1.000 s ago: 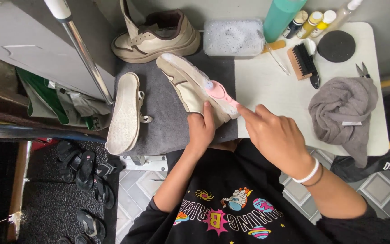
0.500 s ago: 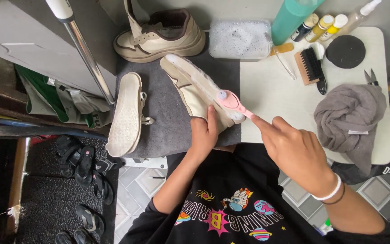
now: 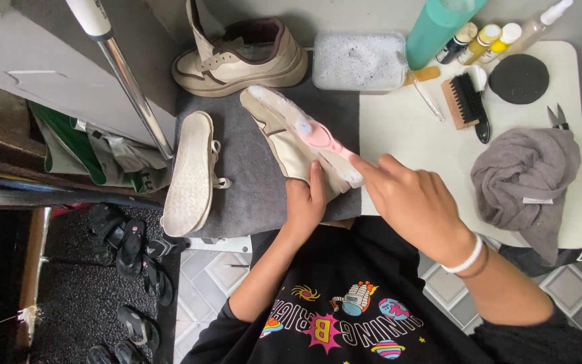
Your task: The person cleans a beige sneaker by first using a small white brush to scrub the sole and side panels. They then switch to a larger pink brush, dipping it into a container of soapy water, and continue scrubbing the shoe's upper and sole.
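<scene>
The right hand [image 3: 415,202] gripped a pink brush [image 3: 321,140], head aimed up-left along the shoe [image 3: 298,145], apparently steadied by the left hand [image 3: 304,202].

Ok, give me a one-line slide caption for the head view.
Left hand steadies a soapy shoe while right hand scrubs it with a pink brush.

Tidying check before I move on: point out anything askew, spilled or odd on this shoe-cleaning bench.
Nothing is spilled or damaged. The crumpled grey towel hangs over the white table's near edge, and a cream insole overhangs the grey mat. Foam stays on the cream sneaker under the pink brush.
</scene>
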